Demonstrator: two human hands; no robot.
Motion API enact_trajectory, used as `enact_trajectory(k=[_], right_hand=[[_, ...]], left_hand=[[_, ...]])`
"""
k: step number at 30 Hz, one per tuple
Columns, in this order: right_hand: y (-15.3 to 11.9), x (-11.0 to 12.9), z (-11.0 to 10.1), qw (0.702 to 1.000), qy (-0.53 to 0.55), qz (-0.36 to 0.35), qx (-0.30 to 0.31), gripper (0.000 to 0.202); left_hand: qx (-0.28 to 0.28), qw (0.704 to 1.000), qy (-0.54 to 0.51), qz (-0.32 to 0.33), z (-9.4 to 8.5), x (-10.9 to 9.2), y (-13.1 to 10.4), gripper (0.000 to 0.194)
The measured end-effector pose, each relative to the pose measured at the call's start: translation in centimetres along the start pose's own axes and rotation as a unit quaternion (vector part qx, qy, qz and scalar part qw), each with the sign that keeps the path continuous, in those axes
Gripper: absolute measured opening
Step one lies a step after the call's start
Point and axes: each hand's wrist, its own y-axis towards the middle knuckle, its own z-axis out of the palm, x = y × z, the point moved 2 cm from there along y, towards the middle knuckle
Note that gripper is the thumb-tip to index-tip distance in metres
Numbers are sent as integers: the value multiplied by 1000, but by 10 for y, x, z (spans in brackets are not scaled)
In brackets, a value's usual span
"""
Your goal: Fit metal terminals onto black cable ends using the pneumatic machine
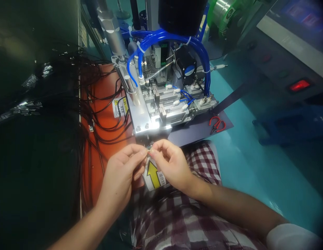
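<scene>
My left hand and my right hand meet fingertip to fingertip, just in front of the metal machine. Both are closed in a pinch. A tiny pale yellowish piece shows between the fingertips; it is too small to name, and most of it is hidden by the fingers. Below the hands lies a white label with a yellow arrow. Black cables with metal plug ends spread over the orange surface beside my left hand.
Blue air tubes arch over the machine. Red-handled pliers lie on the dark base plate at right. More cables with shiny ends rest on the dark surface at left. A control box with a lit red switch stands at right.
</scene>
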Motion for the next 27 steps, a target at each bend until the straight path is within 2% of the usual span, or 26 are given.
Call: enact_trajectory(k=[6,8,11,13,15,19,27], right_hand=[[-2,0,6,998,-38,-46,-32,12],[-3,4,5,986,-103,-121,-43,10],[-3,13,1,930,-227,-289,-34,10],[-2,17,-3,906,-257,-336,-13,11],[1,18,-8,923,-235,-305,8,11],[5,16,-13,966,-165,-195,32,9],[5,8,-11,992,-86,-74,57,9]], left_hand=[[-15,999,-12,32,1,-2,0,22],[-15,999,-17,30,1,-2,0,21],[-13,1000,-14,24,1,-3,0,21],[-11,1000,-14,13,1,-3,-1,21],[-3,1000,-13,-3,1,-2,-1,22],[25,1000,5,-4,0,2,-2,26],[24,999,47,-12,-1,3,-1,31]])
